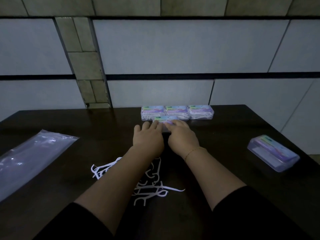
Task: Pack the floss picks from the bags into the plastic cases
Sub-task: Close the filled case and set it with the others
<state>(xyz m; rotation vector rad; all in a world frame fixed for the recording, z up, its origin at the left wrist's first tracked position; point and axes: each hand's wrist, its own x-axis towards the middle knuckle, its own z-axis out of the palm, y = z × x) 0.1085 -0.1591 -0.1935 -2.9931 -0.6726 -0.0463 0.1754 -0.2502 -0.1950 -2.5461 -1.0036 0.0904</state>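
- Both hands, left hand [148,136] and right hand [181,135], lie with fingers flat on a closed plastic case [164,120], pressing it, not curled round it
- loose floss picks [149,187] piled nearest, under forearms
- bag [32,156] at left, another case [273,153] at right
- three filled cases [177,112] in row behind, by wall

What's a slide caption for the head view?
Both hands press a plastic case before three filled cases; loose floss picks wait.
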